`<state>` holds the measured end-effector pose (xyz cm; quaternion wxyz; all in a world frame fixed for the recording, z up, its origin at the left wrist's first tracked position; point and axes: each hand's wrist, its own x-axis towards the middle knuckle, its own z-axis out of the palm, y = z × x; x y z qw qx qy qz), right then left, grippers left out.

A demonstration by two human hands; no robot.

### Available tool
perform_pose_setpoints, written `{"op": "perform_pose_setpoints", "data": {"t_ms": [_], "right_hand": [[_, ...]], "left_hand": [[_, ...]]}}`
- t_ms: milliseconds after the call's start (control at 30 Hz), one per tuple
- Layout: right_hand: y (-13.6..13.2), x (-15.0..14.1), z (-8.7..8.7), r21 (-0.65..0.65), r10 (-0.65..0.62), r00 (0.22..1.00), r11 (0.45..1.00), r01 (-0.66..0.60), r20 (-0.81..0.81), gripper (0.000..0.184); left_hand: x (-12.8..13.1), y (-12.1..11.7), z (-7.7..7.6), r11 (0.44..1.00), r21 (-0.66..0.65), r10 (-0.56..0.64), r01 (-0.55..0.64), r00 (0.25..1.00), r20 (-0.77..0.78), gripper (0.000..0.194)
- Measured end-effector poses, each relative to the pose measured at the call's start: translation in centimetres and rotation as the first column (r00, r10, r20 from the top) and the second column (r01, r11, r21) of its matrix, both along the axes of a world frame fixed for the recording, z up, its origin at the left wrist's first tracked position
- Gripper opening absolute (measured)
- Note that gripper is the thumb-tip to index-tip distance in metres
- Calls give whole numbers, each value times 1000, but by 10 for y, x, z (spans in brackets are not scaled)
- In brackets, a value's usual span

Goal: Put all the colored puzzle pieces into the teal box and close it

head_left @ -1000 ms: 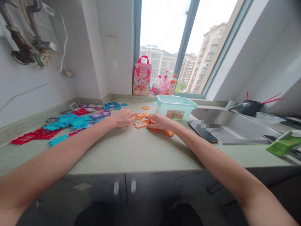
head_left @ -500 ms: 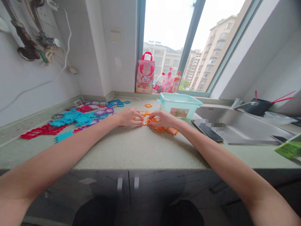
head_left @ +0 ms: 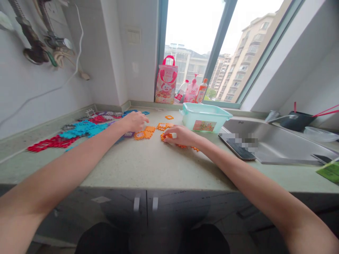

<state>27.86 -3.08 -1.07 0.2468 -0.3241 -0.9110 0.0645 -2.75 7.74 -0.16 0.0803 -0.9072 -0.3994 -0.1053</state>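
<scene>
My left hand [head_left: 135, 121] is raised over the right end of a pile of coloured interlocking plastic tiles, its fingers curled. What it holds, if anything, does not show. Below it lie orange interlocking tiles [head_left: 150, 132] and a purple tile [head_left: 129, 134]. My right hand [head_left: 180, 135] pinches an orange tile [head_left: 162, 137] just above the counter, with more orange tiles [head_left: 195, 149] partly hidden under the palm. Another orange tile [head_left: 162, 126] lies behind the fingers, and a single orange frame-shaped tile [head_left: 169, 117] sits farther back.
Light blue tiles [head_left: 84, 129] and red tiles [head_left: 50, 144] spread along the counter's left side. A mint plastic bin [head_left: 206, 116] stands behind my right hand. A phone [head_left: 239, 150] lies beside the steel sink [head_left: 280, 148]. Bottles [head_left: 191, 91] and a pink bag [head_left: 166, 84] line the windowsill.
My hands have come apart. The left moved left and up from the white-and-orange piece between them, while the right stays near the orange tiles. The view has shifted slightly.
</scene>
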Motion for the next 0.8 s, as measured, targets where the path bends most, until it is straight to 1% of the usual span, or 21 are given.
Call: {"op": "perform_pose_setpoints", "data": {"t_ms": [67, 100, 200, 267, 333, 433, 533, 600, 667, 733, 800], "right_hand": [[2, 2, -2, -98, 22, 999, 995, -18, 36, 24], [2, 3, -2, -122, 21, 999, 992, -16, 35, 25], [3, 5, -1, -133, 1, 1000, 991, 3, 25, 23], [2, 5, 1, -120, -25, 999, 992, 29, 33, 23], [1, 5, 1, -77, -52, 997, 995, 57, 63, 24], [1, 8, 2, 33, -75, 993, 997, 72, 87, 25], [1, 11, 3, 106, -56, 998, 993, 55, 11, 24], [1, 12, 5, 150, -20, 997, 988, 31, -70, 24], [-2, 8, 7, 206, 13, 988, 978, 19, -152, 25], [-5, 0, 7, 258, 20, 971, 965, 44, -237, 25], [-8, -9, 5, 281, -8, 951, 955, 99, -308, 25]], "left_hand": [[0, 0, -2, 1000, 8, 25, -24, 995, -92, 39], [1, -2, -2, 999, 11, 34, -32, 991, -126, 43], [9, -10, -3, 999, 6, 48, -48, 984, -171, 55], [19, -17, -6, 999, -11, 50, -53, 984, -168, 62], [30, -24, -11, 998, -48, 33, -39, 990, -135, 65], [49, -37, -16, 994, -103, 17, -26, 996, -86, 63], [60, -46, -15, 993, -117, 6, -13, 998, -59, 58], [59, -45, -13, 991, -129, -27, 22, 999, -41, 54], [54, -41, -11, 985, -152, -86, 83, 996, -11, 50], [47, -34, -11, 977, -155, -147, 148, 989, 20, 45], [41, -27, -12, 974, -136, -178, 180, 984, 28, 41]]}}
